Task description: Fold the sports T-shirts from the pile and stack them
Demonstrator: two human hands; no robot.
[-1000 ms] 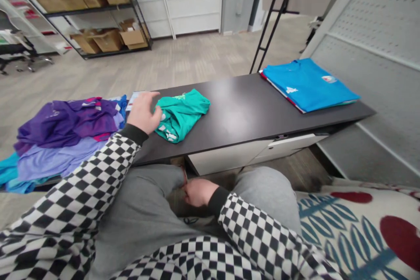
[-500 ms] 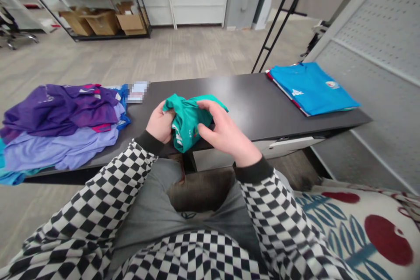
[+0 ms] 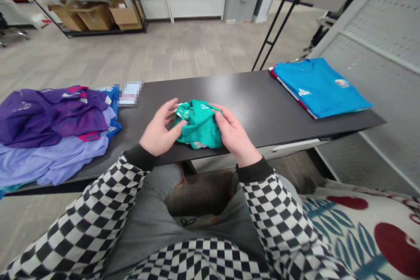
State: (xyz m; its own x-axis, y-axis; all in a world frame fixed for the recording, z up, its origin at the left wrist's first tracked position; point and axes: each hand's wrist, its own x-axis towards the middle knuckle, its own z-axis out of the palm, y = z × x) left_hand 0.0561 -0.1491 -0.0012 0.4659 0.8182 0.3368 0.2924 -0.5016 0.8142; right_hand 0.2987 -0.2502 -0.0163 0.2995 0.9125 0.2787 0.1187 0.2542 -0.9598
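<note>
Teal shirt (image 3: 199, 126), bunched between both hands, on worktop (image 3: 262, 96).
Left hand (image 3: 159, 129): fingers (image 3: 170, 110) slightly spread, tips on the shirt's left edge. Right hand (image 3: 234, 134): fingers (image 3: 220, 116) pressed together on its right side. Purple-and-lilac shirt pile (image 3: 55, 116) at left; folded blue shirt (image 3: 320, 87) at right.

The one camera is worn on the person's head and it looks forward and down, so the tabletop (image 3: 259, 92) is quite near in front, with the left hand (image 3: 159, 129) and right hand (image 3: 234, 135) close below it, and the metal shelf (image 3: 78, 2) stands well away across the carpet floor (image 3: 197, 43).
</note>
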